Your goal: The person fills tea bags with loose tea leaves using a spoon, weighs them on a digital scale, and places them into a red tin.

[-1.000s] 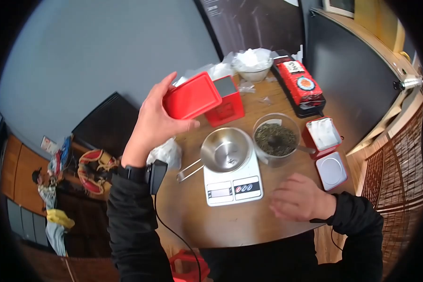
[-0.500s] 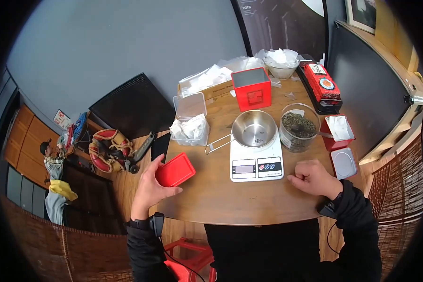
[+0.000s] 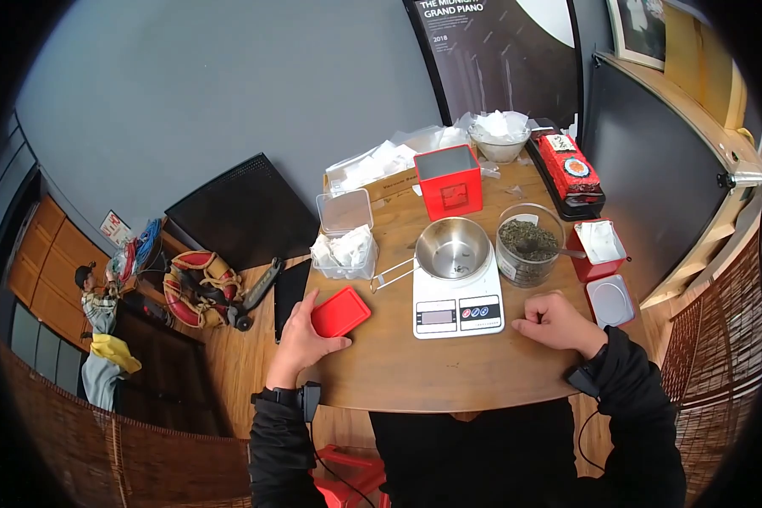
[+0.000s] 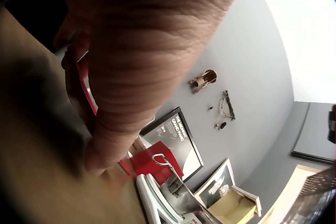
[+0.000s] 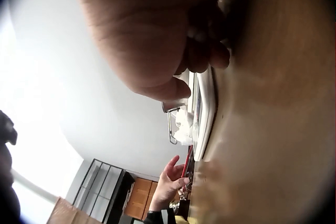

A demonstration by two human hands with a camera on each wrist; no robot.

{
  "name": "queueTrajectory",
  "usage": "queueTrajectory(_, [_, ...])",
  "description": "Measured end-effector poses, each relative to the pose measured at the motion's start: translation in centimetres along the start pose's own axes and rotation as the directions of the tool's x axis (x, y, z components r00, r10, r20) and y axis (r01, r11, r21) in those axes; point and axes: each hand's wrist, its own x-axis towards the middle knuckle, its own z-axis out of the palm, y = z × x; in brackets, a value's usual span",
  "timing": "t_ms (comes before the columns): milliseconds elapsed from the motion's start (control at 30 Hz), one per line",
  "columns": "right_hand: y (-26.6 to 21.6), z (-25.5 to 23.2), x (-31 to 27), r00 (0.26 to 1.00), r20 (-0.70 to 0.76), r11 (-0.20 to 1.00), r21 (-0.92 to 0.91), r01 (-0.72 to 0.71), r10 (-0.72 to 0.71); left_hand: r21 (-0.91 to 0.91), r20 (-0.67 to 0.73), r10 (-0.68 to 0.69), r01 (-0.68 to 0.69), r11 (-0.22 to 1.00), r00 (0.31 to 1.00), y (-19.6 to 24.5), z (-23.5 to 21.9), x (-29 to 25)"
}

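Note:
At the table's left side in the head view, my left hand grips a red lid low at the tabletop, thumb on the near side. The left wrist view shows the lid's edge beyond the palm. An open red tin stands farther back. My right hand, fingers loosely curled and holding nothing, rests on the table right of a white scale. A steel pan sits on the scale. Beside it stands a clear jar of dried leaves with a spoon in it.
A small red tin and its lid are at the right. Behind are a red package, a glass bowl and a box of white packets. A plastic tub stands at the left.
My left hand has brought the red lid from near the tall red tin down to the table's left side. My right hand has settled on the table, its fingers more curled.

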Motion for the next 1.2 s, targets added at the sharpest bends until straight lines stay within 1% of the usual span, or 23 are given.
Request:
queueTrajectory(67, [0.2, 0.0, 0.1, 1.000, 0.000, 1.000, 0.010, -0.003, 0.003, 0.009, -0.006, 0.025, -0.025, 1.000, 1.000, 0.0, 0.3, 0.2])
queueTrajectory(333, [-0.1, -0.2, 0.1, 1.000, -0.005, 0.999, 0.044, 0.022, -0.022, -0.028, 0.097, -0.002, 0.005, 1.000, 0.995, 0.1, 1.1, 1.2])
queueTrajectory(433, [0.2, -0.1, 0.0, 0.999, -0.010, 0.998, 0.050, 0.031, -0.031, -0.056, 0.127, 0.012, -0.004, 0.998, 0.992, -0.5, 1.5, 1.9])
queueTrajectory(533, [0.2, -0.2, 0.0, 1.000, 0.003, 0.998, 0.063, 0.017, -0.017, -0.066, 0.116, 0.020, -0.012, 0.998, 0.993, -0.2, 1.7, 2.4])
queueTrajectory(767, [0.7, -0.1, 0.0, 0.999, -0.004, 0.997, 0.060, 0.053, -0.053, -0.062, 0.127, 0.049, -0.041, 0.997, 0.991, 0.1, 1.8, 3.2])
queueTrajectory(967, [1.1, 0.1, 0.0, 0.998, -0.007, 0.996, 0.057, 0.064, -0.064, -0.116, 0.116, 0.012, 0.002, 0.993, 0.993, 0.1, 1.7, 2.8])
queueTrajectory(1033, [1.0, 0.1, 0.0, 0.998, -0.001, 0.996, 0.062, 0.065, -0.065, -0.127, 0.129, -0.022, 0.038, 0.991, 0.991, 0.5, 1.3, 2.6])
queueTrajectory(1200, [1.0, 0.0, 0.0, 0.998, -0.006, 0.994, 0.079, 0.070, -0.069, -0.120, 0.124, -0.016, 0.031, 0.992, 0.992, 0.8, 1.3, 2.5])
